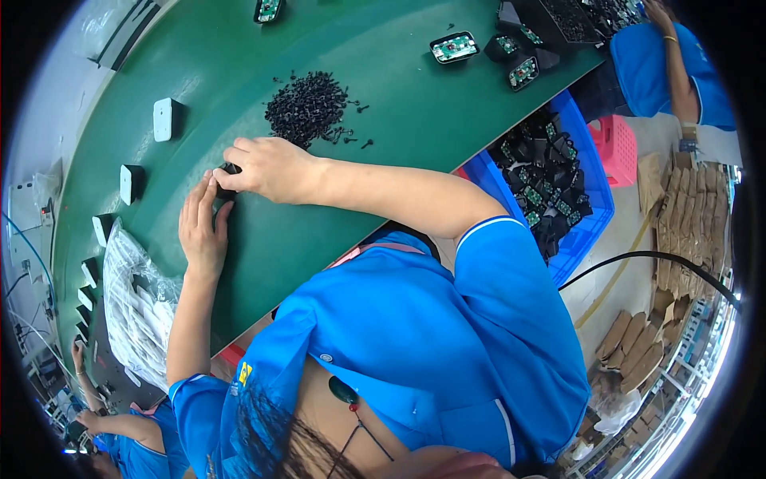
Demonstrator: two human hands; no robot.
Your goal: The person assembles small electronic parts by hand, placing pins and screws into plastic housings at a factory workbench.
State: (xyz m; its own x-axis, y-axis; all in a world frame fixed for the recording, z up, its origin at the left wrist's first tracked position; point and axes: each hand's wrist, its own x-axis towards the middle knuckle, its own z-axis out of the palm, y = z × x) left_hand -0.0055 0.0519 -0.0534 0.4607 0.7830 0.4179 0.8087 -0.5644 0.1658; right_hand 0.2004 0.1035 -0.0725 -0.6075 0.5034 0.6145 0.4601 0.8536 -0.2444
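Observation:
A small black plastic case (229,180) is on the green table, mostly covered by my fingers. My right hand (274,170) comes over it from the right, its fingers closed on the top and far side. From the near left, my left hand (203,231) steadies the case between fingertips and thumb. Just beyond my right hand lies a heap of small black plastic parts (307,105), with several strays around it. What is inside the case cannot be seen.
White-topped black cases (165,120) stand in a line along the table's left side, near a clear plastic bag (136,295). Open cases with green circuit boards (455,49) lie at the far right. A blue bin (594,209) of such parts stands beside the table. Co-workers sit at both ends.

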